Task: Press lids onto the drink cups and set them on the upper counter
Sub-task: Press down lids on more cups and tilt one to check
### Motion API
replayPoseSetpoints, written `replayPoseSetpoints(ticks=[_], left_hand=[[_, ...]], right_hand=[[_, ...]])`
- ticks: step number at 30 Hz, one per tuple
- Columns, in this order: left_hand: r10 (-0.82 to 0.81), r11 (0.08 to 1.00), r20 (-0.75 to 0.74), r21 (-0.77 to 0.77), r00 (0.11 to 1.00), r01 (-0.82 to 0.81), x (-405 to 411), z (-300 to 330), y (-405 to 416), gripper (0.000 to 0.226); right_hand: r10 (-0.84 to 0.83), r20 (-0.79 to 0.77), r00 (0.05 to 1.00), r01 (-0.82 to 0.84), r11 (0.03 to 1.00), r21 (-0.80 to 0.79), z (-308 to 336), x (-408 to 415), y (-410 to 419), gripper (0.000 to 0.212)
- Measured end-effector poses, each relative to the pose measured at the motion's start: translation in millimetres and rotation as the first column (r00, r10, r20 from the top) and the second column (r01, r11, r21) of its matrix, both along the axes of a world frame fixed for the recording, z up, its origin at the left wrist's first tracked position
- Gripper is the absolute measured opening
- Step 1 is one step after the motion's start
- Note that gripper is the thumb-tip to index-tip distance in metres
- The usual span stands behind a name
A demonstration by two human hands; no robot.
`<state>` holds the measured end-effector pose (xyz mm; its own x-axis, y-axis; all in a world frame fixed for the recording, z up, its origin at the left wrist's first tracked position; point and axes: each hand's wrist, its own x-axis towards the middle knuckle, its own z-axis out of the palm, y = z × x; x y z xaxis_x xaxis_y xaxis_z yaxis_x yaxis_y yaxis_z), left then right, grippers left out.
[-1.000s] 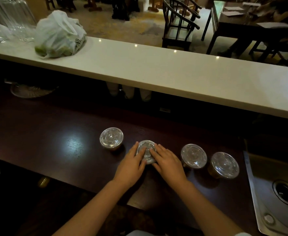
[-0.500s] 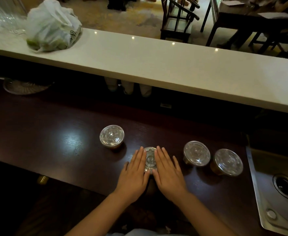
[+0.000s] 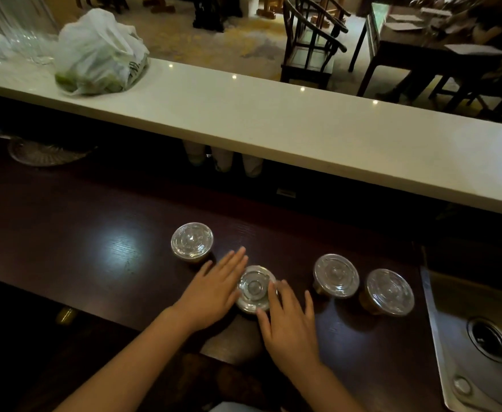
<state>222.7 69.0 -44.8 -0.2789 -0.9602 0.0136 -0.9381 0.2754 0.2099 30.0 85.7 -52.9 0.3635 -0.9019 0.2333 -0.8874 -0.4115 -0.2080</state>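
Several drink cups with clear lids stand on the dark lower counter (image 3: 80, 233). One lidded cup (image 3: 192, 240) is at the left, two more (image 3: 336, 275) (image 3: 390, 291) at the right. Between them stands the cup with the clear lid (image 3: 254, 288) that my hands flank. My left hand (image 3: 214, 289) lies flat with fingers apart against the lid's left rim. My right hand (image 3: 291, 325) is spread, its fingertips on the lid's right rim. Neither hand grips the cup. The white upper counter (image 3: 303, 126) runs across behind.
A white plastic bag (image 3: 101, 55) and clear glasses (image 3: 6, 31) sit on the upper counter's left end. A glass dish (image 3: 44, 151) and paper cups (image 3: 223, 159) stand under its overhang. A steel sink (image 3: 481, 337) borders the lower counter at the right.
My hands have parted from over the lid to its sides, so more of the lid shows. The left hand has slid up and to the left. The cups have not moved.
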Motion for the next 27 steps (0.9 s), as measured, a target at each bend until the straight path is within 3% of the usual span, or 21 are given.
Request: replayPoseSetpoints(ticks=[2, 5, 10, 22, 24, 27], left_hand=[[0.162, 0.982, -0.021, -0.091, 0.987, -0.163, -6.8, 4.9, 6.6, 0.063], [0.221, 0.965, -0.061, -0.131, 0.973, -0.227, -36.0, -3.9, 27.0, 0.063], [0.308, 0.951, -0.062, -0.012, 0.949, -0.309, -58.4, -23.2, 43.2, 0.059], [0.313, 0.950, -0.075, 0.026, 0.947, -0.312, -60.7, -21.5, 41.4, 0.061], [0.273, 0.962, -0.145, 0.026, 0.951, -0.273, -57.3, -20.5, 43.0, 0.062], [0.241, 0.970, -0.402, 0.091, 0.883, -0.224, -50.8, -20.8, 51.2, 0.072]], right_hand=[[-0.006, 0.061, 0.998, 0.010, 0.998, -0.054, 7.0, -3.9, 4.6, 0.044], [0.035, 0.042, 0.999, -0.033, 0.998, -0.055, 7.3, -10.3, -1.8, 0.048], [0.177, -0.028, 0.984, -0.172, 0.976, 0.134, -8.0, -8.8, -14.9, 0.056], [0.184, 0.025, 0.983, -0.185, 0.954, 0.234, -13.2, -8.4, -15.1, 0.061], [0.193, 0.079, 0.978, -0.207, 0.943, 0.263, -9.9, -9.3, -14.7, 0.063], [0.199, 0.231, 0.952, -0.267, 0.910, 0.316, -6.6, -12.2, -12.1, 0.062]])
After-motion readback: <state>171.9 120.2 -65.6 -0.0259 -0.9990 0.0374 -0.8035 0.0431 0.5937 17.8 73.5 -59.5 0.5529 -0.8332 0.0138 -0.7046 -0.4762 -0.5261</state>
